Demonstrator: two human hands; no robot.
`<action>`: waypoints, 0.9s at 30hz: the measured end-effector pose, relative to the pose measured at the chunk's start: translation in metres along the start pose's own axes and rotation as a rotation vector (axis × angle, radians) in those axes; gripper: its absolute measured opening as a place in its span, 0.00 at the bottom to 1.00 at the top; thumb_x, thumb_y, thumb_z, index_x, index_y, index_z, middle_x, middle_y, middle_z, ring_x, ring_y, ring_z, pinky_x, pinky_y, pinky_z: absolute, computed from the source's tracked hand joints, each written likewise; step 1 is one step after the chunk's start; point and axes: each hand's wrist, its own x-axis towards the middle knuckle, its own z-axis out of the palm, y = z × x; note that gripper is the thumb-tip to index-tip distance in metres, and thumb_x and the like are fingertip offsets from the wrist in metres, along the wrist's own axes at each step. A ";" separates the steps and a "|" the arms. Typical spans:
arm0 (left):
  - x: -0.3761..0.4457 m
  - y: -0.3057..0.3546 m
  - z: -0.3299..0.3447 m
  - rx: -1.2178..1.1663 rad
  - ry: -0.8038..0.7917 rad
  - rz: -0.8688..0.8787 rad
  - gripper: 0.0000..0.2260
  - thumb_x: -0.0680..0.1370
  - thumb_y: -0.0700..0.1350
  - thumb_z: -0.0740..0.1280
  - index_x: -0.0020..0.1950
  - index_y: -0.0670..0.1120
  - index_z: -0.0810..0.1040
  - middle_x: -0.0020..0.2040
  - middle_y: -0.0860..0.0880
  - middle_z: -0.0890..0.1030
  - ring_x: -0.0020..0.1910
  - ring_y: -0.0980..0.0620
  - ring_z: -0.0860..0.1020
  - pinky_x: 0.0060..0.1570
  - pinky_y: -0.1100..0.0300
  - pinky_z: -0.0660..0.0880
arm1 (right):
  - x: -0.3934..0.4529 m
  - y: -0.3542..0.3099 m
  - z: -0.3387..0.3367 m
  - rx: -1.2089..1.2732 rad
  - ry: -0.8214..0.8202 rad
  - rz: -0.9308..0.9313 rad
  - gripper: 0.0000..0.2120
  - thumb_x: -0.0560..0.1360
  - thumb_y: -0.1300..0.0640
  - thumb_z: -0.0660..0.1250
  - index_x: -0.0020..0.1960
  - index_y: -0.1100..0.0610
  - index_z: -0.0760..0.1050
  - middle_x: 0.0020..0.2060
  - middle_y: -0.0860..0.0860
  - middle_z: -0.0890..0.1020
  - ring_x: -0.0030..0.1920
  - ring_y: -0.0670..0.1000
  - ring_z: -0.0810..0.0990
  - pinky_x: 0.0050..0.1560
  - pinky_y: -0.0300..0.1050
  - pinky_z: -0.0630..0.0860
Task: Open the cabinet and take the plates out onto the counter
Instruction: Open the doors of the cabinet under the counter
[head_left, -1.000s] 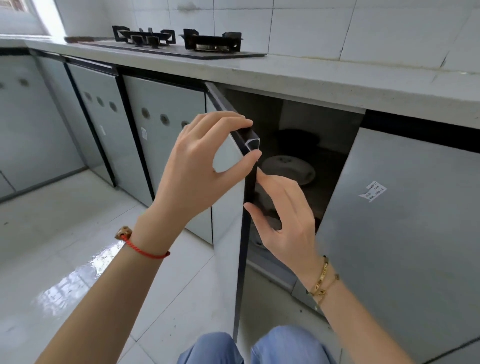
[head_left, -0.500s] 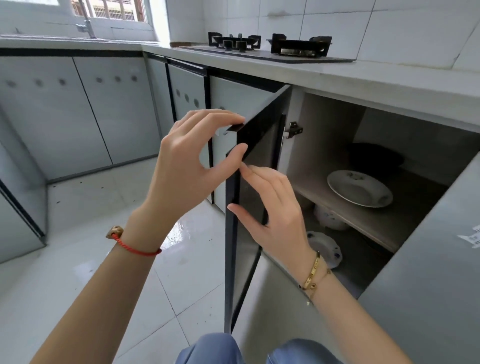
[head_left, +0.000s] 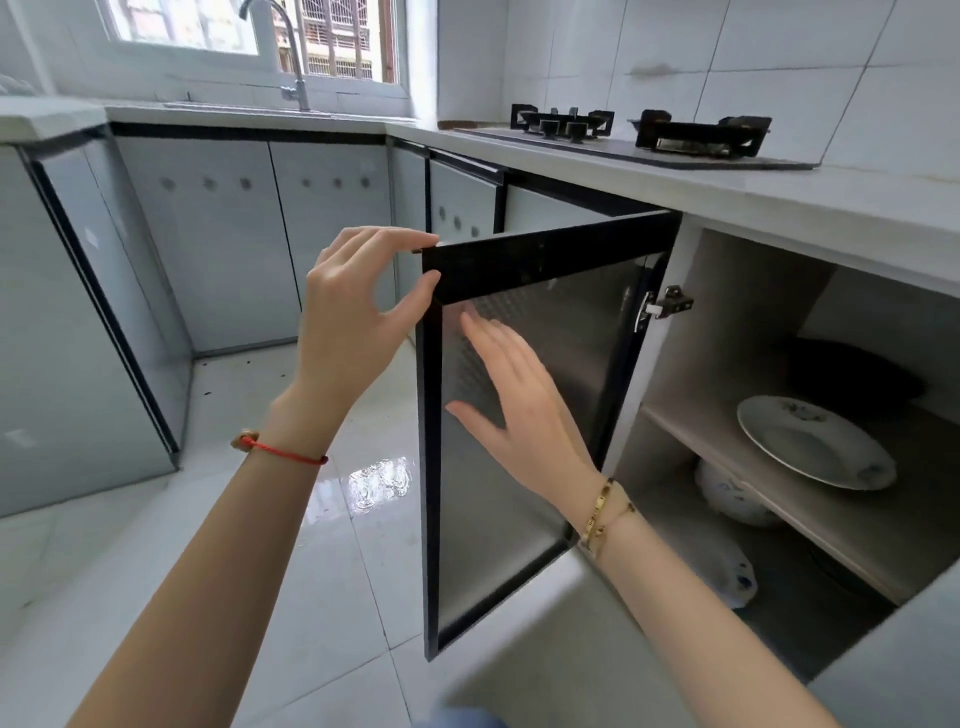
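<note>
Pinching door (head_left: 545, 270) corner, left hand (head_left: 358, 317) (plate (head_left: 815, 441) shelved)

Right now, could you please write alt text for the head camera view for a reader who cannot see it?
A person's left hand pinches the top corner of an open cabinet door while the right hand rests flat on its inner face. Inside, a white plate sits on the shelf, under a counter.

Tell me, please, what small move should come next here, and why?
Probably let go of the cabinet door and reach the right hand in for the plate on the shelf. The door stands wide open, the left hand only pinches its top corner, the right palm lies flat on its inner face, and the plate sits unobstructed.
</note>
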 end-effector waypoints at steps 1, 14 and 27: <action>0.002 -0.007 0.000 0.013 -0.006 -0.006 0.10 0.77 0.46 0.69 0.57 0.44 0.81 0.52 0.52 0.83 0.54 0.54 0.79 0.58 0.59 0.75 | 0.005 0.000 0.003 0.000 -0.012 0.000 0.35 0.77 0.46 0.65 0.78 0.52 0.52 0.77 0.46 0.59 0.78 0.45 0.54 0.78 0.47 0.57; 0.015 -0.060 0.013 0.035 -0.130 -0.136 0.18 0.77 0.43 0.69 0.67 0.47 0.75 0.58 0.50 0.81 0.60 0.52 0.76 0.61 0.72 0.67 | 0.054 -0.001 0.043 0.026 -0.110 0.058 0.36 0.78 0.47 0.63 0.79 0.49 0.48 0.79 0.45 0.53 0.79 0.44 0.48 0.78 0.50 0.54; -0.019 0.011 0.044 -0.206 -0.065 0.018 0.14 0.77 0.40 0.69 0.63 0.44 0.78 0.58 0.51 0.81 0.60 0.54 0.77 0.63 0.59 0.72 | -0.025 0.013 -0.059 -0.233 0.020 0.209 0.24 0.79 0.53 0.64 0.73 0.55 0.66 0.70 0.49 0.72 0.72 0.47 0.66 0.73 0.47 0.65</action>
